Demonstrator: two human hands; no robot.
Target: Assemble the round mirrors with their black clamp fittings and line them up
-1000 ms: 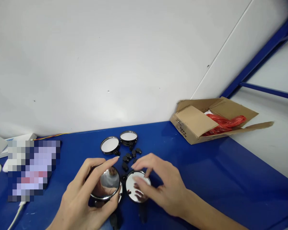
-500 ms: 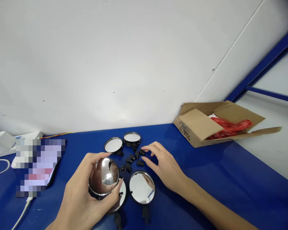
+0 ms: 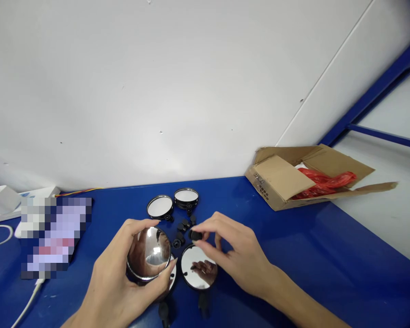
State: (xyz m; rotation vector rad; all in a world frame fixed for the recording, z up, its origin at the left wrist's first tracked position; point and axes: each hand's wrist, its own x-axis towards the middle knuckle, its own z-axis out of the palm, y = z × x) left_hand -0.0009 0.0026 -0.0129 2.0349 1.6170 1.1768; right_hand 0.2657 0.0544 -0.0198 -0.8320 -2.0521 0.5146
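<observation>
Mirror (image 3: 149, 253), cap (image 3: 195, 235) well inside tabletop (image 3: 310, 255) edge

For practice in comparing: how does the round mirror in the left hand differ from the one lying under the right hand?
The held mirror is raised and tilted, its rim held by the left hand; the table mirror lies flat. The held mirror reflects a bright light; the table mirror reflects the right hand, which pinches a black cap. Both are round, dark-rimmed.

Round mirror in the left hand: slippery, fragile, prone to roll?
Probably slippery: the round mirror has a glossy domed face, and the left hand grips its rim. Likely fragile if glass. Being round, it may roll on edge.
</observation>
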